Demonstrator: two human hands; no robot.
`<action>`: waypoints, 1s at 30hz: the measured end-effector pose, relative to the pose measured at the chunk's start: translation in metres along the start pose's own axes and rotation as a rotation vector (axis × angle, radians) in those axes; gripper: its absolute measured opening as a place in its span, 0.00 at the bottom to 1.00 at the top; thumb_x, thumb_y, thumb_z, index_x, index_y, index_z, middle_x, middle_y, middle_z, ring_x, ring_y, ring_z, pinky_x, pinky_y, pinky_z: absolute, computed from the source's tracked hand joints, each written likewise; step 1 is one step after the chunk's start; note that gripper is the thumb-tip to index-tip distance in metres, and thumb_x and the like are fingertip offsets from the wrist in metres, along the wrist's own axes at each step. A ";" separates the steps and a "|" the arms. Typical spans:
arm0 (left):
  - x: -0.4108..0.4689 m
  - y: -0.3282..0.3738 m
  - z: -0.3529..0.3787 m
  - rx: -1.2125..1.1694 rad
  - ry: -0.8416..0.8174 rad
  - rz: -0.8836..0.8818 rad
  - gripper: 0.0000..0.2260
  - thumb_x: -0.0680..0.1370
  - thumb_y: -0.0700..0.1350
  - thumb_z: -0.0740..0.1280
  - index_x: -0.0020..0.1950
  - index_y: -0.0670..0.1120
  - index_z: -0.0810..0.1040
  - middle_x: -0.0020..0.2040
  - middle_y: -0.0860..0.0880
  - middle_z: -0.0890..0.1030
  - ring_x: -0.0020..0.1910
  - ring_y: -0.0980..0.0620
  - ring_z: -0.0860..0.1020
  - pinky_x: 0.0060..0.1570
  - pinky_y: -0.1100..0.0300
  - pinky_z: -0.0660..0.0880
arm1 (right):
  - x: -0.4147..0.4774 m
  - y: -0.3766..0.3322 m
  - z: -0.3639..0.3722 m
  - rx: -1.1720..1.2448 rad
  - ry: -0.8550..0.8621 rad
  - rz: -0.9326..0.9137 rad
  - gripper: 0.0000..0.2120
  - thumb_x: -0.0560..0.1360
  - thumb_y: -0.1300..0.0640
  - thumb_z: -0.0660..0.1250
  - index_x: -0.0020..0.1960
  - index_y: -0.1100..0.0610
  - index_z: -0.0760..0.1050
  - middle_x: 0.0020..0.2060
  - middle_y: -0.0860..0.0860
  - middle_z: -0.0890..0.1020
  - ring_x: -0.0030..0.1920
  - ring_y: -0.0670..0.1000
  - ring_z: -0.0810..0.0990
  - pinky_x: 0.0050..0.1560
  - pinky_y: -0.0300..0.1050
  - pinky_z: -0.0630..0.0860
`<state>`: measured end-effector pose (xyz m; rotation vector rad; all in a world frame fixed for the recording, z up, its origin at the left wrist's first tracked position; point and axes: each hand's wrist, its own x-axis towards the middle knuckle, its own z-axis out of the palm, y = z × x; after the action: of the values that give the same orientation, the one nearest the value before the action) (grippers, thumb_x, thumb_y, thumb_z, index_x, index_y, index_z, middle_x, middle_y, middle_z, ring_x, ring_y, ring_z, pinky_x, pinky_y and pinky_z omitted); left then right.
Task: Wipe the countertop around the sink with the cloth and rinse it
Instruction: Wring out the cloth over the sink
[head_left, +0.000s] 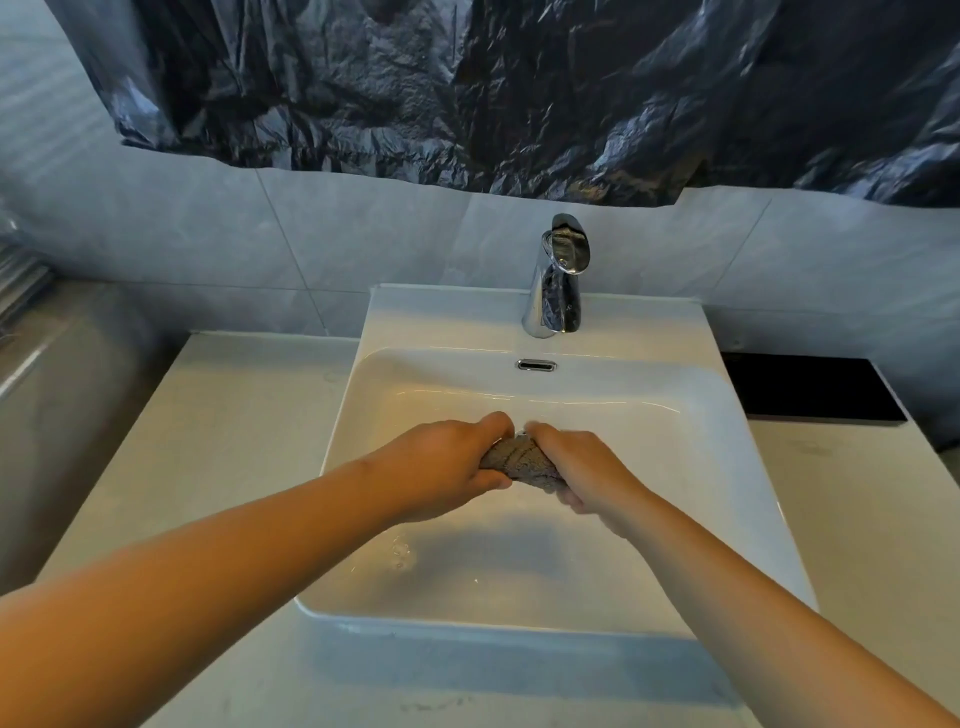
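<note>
In the head view, the grey cloth (522, 460) is sitting at the centre of the frame, bunched into a short twisted roll over the white sink (358, 395). It is hanging above the basin and not touching its floor. Its long axis is running left to right across the picture, dipping slightly toward the lower right.

The left hand (441, 462) is gripping the left end of the roll, fingers curled over the top and thumb wrapping underneath. The right hand (582, 467) is gripping the right end in the same closed way. The two sets of knuckles are nearly meeting above the cloth, so only its middle is showing between them.

This is looking like wringing. Each hand is holding one end, so neither is nearer than the other, and the twist would be turning about that left-to-right axis.

The faucet (558, 280) is standing in the upper centre, just above the right hand's knuckles in the picture. No stream is showing from it, though droplets are lying in the lower left of the basin.

The countertop (234, 441) is spreading to the left and right of the basin, well apart from the cloth. Crumpled black plastic sheeting (519, 88) is covering the top of the frame.
</note>
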<state>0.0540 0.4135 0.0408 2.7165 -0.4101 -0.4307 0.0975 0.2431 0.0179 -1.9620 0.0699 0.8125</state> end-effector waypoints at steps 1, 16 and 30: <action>0.000 0.001 -0.002 -0.094 -0.028 -0.029 0.12 0.79 0.54 0.62 0.60 0.53 0.68 0.48 0.50 0.79 0.43 0.52 0.76 0.44 0.57 0.76 | -0.004 0.000 -0.002 -0.059 0.057 -0.086 0.20 0.77 0.40 0.57 0.51 0.57 0.73 0.32 0.52 0.76 0.23 0.48 0.69 0.23 0.38 0.64; -0.009 0.007 -0.026 -1.235 -0.827 -0.228 0.08 0.80 0.50 0.61 0.54 0.47 0.73 0.35 0.50 0.67 0.28 0.57 0.60 0.23 0.70 0.58 | -0.028 0.042 -0.006 -0.353 0.565 -1.174 0.18 0.80 0.51 0.55 0.66 0.56 0.71 0.62 0.54 0.77 0.58 0.46 0.77 0.55 0.33 0.75; -0.003 0.030 -0.005 0.036 -0.188 -0.081 0.09 0.79 0.56 0.61 0.49 0.51 0.70 0.37 0.54 0.73 0.39 0.52 0.73 0.37 0.59 0.67 | -0.012 0.024 0.011 -0.149 0.324 -0.442 0.23 0.79 0.52 0.55 0.29 0.59 0.76 0.27 0.55 0.80 0.32 0.54 0.80 0.33 0.48 0.75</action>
<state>0.0463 0.3894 0.0571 2.7440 -0.3605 -0.7110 0.0739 0.2364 0.0027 -2.1255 -0.2323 0.2144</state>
